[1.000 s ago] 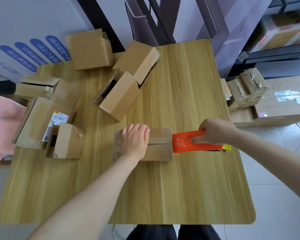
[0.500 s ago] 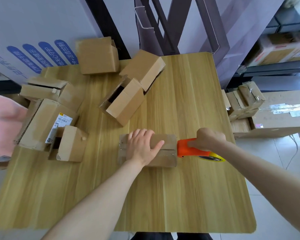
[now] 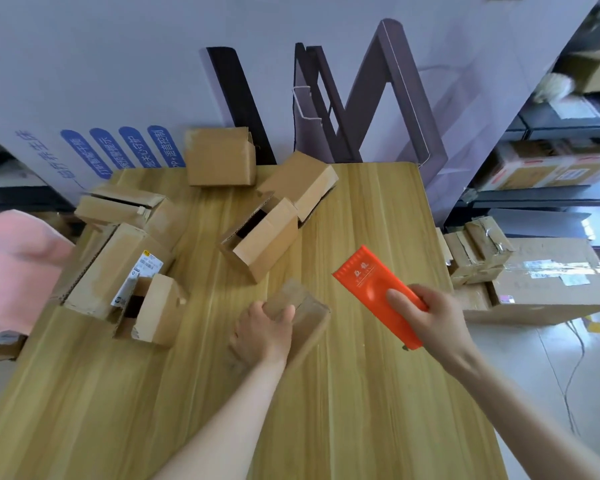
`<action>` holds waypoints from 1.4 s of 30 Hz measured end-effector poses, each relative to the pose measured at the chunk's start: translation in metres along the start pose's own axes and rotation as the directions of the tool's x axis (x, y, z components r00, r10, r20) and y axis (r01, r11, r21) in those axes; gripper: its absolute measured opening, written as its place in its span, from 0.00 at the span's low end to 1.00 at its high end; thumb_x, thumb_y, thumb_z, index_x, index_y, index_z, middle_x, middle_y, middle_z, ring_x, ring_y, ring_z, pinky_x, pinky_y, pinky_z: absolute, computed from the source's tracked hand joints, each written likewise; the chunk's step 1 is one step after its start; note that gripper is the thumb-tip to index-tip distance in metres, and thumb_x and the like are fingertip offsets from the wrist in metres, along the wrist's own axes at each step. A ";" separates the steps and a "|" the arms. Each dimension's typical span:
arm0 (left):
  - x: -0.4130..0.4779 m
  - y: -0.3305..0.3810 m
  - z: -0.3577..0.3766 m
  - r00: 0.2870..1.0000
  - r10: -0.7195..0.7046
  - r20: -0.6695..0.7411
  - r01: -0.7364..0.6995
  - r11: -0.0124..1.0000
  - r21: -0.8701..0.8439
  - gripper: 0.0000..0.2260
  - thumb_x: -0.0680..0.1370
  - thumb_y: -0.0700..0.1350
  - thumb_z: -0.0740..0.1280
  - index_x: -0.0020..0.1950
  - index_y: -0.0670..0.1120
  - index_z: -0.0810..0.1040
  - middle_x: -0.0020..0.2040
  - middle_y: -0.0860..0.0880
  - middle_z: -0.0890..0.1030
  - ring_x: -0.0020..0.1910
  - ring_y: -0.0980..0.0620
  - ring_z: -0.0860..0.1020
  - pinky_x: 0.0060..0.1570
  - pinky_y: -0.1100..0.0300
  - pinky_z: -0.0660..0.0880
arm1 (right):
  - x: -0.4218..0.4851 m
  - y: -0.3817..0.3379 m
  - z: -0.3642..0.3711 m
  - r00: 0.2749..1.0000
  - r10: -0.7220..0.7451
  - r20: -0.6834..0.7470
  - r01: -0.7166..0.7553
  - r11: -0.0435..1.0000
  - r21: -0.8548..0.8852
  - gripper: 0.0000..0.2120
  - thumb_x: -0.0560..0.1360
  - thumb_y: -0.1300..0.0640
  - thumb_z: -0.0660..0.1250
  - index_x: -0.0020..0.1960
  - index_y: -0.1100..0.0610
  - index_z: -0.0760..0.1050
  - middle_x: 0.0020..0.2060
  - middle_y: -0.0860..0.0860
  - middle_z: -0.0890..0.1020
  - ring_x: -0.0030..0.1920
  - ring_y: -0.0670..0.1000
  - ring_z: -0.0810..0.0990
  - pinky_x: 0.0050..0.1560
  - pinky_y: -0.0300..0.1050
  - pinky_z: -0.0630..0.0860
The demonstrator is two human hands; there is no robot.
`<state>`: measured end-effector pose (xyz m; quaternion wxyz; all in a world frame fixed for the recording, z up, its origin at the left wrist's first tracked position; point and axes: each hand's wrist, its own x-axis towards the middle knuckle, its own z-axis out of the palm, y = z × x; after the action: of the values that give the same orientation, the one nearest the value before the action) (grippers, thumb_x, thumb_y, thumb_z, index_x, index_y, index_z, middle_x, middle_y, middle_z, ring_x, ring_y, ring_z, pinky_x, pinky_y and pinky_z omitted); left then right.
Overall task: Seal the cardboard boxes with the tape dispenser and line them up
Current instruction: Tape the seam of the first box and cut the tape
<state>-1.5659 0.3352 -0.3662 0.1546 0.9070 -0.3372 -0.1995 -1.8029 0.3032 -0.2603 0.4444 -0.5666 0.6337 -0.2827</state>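
Hands are both busy. Left hand point(image 3: 262, 336) has its fingers curled over a small cardboard box point(image 3: 305, 315), which sits tilted on the worktop point(image 3: 361, 393) and looks a bit blurry. Right hand point(image 3: 433, 320) is wrapped round the orange tape dispenser point(image 3: 371, 282), just right of that box and not touching it. Past the left hand there's an open box point(image 3: 264, 244) lying on its side. Further left is a bigger labelled box point(image 3: 111, 271) with a little one point(image 3: 156, 310) right up against it. Off to the right of the right hand, taped boxes point(image 3: 534, 282) sit on the floor.
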 end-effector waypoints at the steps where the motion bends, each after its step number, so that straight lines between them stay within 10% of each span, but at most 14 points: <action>1: -0.001 -0.004 -0.002 0.995 -0.066 0.074 0.070 0.996 -0.058 0.27 0.66 0.66 0.65 0.58 0.51 0.76 0.54 0.52 0.79 0.54 0.47 0.77 0.59 0.48 0.69 | -0.004 -0.003 0.003 1.000 -0.018 0.014 0.017 1.000 0.023 0.08 0.75 0.53 0.70 0.39 0.55 0.80 0.28 0.55 0.80 0.26 0.57 0.80 0.25 0.59 0.78; 8: -0.005 0.026 -0.053 0.974 0.119 0.194 -0.022 0.897 -0.442 0.22 0.75 0.50 0.66 0.69 0.50 0.70 0.64 0.52 0.76 0.59 0.53 0.75 0.57 0.56 0.71 | -0.020 -0.023 0.008 0.985 -0.162 0.063 0.159 0.986 0.053 0.19 0.66 0.36 0.64 0.40 0.52 0.79 0.29 0.58 0.79 0.30 0.60 0.78 0.30 0.50 0.73; 17: -0.033 0.084 -0.172 0.714 0.560 0.420 -0.125 0.692 -0.711 0.14 0.83 0.53 0.56 0.51 0.53 0.82 0.45 0.55 0.85 0.43 0.61 0.81 0.51 0.59 0.74 | -0.024 -0.051 0.005 0.957 -0.290 0.031 0.288 0.956 0.052 0.12 0.68 0.46 0.66 0.40 0.54 0.79 0.26 0.46 0.76 0.26 0.42 0.71 0.27 0.34 0.67; 31: -0.023 0.089 -0.186 0.791 0.433 0.433 0.004 0.704 -0.711 0.03 0.74 0.47 0.72 0.43 0.48 0.82 0.33 0.54 0.82 0.31 0.59 0.77 0.42 0.59 0.69 | -0.032 -0.072 0.007 0.925 -0.374 0.060 0.373 0.927 0.032 0.23 0.64 0.38 0.66 0.38 0.59 0.78 0.25 0.44 0.75 0.25 0.41 0.71 0.26 0.30 0.64; 36: -0.017 0.096 -0.183 0.865 0.353 0.356 -0.016 0.730 -0.683 0.06 0.74 0.40 0.72 0.38 0.47 0.80 0.32 0.53 0.82 0.32 0.56 0.76 0.38 0.60 0.68 | -0.031 -0.078 0.013 0.938 -0.346 0.019 0.346 0.932 -0.107 0.26 0.62 0.33 0.62 0.38 0.56 0.79 0.28 0.52 0.78 0.27 0.46 0.73 0.28 0.43 0.69; 42: 0.002 0.103 -0.173 0.924 0.228 0.307 0.021 0.773 -0.635 0.10 0.73 0.33 0.68 0.37 0.46 0.81 0.37 0.50 0.83 0.40 0.54 0.78 0.59 0.51 0.72 | -0.031 -0.097 0.015 0.951 -0.309 -0.006 0.294 0.910 -0.292 0.13 0.71 0.43 0.70 0.37 0.52 0.79 0.27 0.48 0.78 0.29 0.49 0.78 0.29 0.43 0.69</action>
<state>-1.5403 0.2847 -0.1730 0.3925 0.7292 -0.3247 -0.4570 -1.7451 0.3158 -0.1757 0.2915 -0.7088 0.5841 -0.2673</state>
